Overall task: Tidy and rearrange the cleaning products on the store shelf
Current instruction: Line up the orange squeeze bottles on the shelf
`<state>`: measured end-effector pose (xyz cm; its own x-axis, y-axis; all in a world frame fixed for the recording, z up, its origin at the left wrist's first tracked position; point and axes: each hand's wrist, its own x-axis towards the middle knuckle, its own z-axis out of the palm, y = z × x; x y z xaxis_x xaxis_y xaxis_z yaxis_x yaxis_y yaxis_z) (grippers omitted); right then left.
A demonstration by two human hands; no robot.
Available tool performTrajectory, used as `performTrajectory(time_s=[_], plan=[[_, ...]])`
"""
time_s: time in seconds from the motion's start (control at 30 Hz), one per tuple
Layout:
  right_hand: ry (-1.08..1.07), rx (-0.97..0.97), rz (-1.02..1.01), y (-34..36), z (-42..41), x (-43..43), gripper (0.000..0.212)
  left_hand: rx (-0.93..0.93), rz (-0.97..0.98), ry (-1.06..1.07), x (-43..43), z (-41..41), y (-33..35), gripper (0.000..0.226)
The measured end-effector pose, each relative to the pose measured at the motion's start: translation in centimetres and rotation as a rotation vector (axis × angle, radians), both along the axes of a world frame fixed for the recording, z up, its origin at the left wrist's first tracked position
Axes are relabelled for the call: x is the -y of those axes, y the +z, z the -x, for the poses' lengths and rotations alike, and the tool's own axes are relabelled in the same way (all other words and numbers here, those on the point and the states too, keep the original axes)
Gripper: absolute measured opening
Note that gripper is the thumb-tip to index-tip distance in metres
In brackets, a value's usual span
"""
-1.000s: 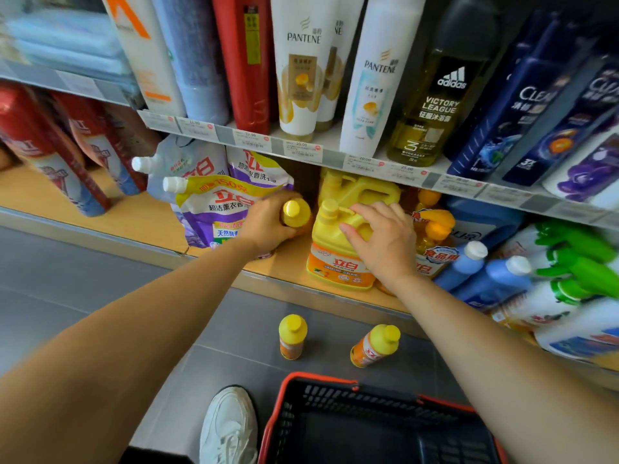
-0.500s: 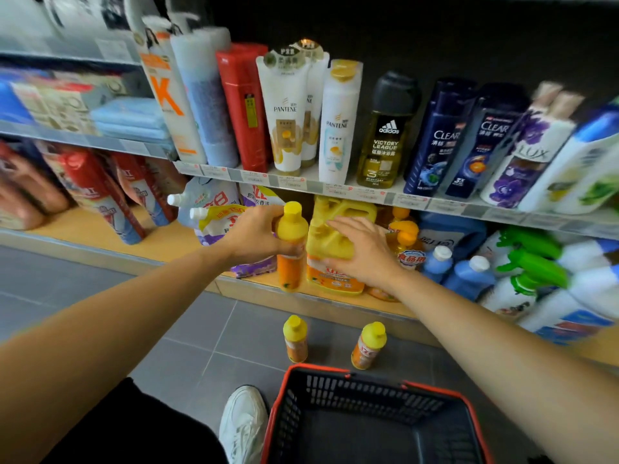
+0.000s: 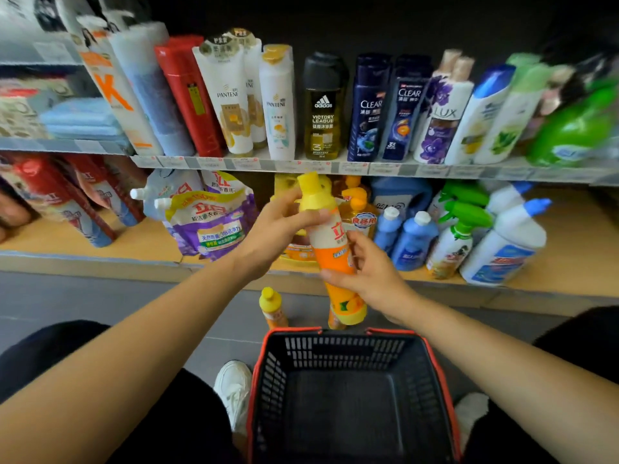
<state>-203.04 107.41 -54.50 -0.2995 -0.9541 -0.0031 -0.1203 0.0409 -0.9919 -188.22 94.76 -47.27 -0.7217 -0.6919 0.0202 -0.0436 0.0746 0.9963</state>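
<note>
With left hand [image 3: 278,229] wraps fingers round orange bottle [image 3: 330,252] just under yellow cap [image 3: 311,190]; with right hand [image 3: 371,272] grips mid-body. Holds it cap up, slightly tilted, in mid-air before lower shelf [image 3: 144,246]. Below on floor [image 3: 100,296], small yellow-capped bottle [image 3: 271,308] upright, another partly hidden. Nearest, black basket [image 3: 335,333] with red rim.

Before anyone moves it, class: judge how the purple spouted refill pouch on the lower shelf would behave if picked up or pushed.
The purple pouch looks soft and creased, so probably floppy, sagging in a grip. It bulges full, so likely heavy for its size. Its glossy film may slip.
</note>
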Motion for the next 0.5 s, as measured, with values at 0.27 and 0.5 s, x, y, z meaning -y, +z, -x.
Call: performTrajectory(time_s=[0.27,0.5], plan=[[0.000,0.355,-0.130,-2.1,2.4,-4.3,0.065,-0.086,-0.139,-0.002,-2.8,3.8,-1.5,0.029],[0.040,0.427,-0.162,-2.6,2.8,-6.6,0.053,-0.076,-0.210,-0.089,-5.0,5.1,-2.0,0.035]])
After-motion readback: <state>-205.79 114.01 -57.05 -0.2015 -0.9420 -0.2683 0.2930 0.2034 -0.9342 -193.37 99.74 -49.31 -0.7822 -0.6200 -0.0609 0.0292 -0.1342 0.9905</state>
